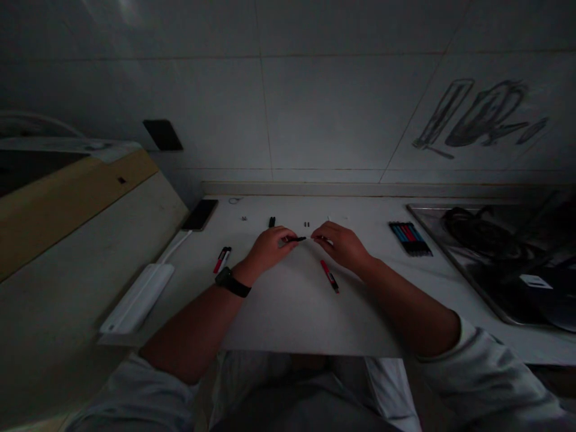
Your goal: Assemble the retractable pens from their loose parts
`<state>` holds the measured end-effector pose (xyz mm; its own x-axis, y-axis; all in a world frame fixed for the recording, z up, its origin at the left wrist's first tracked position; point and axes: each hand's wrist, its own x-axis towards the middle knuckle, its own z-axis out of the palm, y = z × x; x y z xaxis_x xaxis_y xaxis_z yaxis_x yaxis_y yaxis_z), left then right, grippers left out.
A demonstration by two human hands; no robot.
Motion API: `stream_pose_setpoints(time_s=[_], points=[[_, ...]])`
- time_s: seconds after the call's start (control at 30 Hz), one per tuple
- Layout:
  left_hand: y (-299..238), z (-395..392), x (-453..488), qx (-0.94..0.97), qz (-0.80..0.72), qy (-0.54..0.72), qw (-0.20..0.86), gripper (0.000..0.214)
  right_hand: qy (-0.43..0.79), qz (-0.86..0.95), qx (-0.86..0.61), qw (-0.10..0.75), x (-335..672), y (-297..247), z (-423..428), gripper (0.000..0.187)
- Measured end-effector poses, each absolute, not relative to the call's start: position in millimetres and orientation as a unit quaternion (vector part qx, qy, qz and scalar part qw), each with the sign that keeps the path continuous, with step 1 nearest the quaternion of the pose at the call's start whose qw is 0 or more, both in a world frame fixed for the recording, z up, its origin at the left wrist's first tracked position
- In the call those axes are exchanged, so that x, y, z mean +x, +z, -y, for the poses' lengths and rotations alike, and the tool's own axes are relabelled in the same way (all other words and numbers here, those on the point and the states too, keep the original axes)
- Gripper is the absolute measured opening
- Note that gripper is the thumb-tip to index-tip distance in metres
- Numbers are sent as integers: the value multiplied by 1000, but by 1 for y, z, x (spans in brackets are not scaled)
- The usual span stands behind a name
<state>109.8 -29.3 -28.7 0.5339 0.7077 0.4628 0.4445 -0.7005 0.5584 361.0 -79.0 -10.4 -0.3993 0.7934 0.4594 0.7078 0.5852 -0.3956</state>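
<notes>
Over the middle of the white counter, my left hand pinches a slim black pen part held roughly level. Facing it, my right hand has its fingertips closed on a thin pale piece that meets the black part's right end. Whether the two are joined is too small to tell. Below my right hand lies a red pen barrel with a dark end. Two small black pieces and a black cap-like part rest just beyond my hands.
Left of my hands lie red and white pen parts. A phone and a white power strip are farther left. To the right are a row of pens and a metal sink holding dark items. Tiny bits lie near the wall.
</notes>
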Motion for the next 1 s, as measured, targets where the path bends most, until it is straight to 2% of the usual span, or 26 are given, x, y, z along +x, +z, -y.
stream_pose_setpoints(time_s=[0.5,0.7,0.87,1.0], points=[[-30,33,113,876,-313,322,179,7,20,854,-447,267,356,-13,81,23],[-28,35,115,869,-308,329,203,7,28,868,-408,281,354,-14,83,36],[-25,32,112,838,-337,369,218,6,-28,838,-449,310,365,-4,83,48],[-24,30,109,813,-368,399,211,7,-61,807,-488,327,378,0,77,36]])
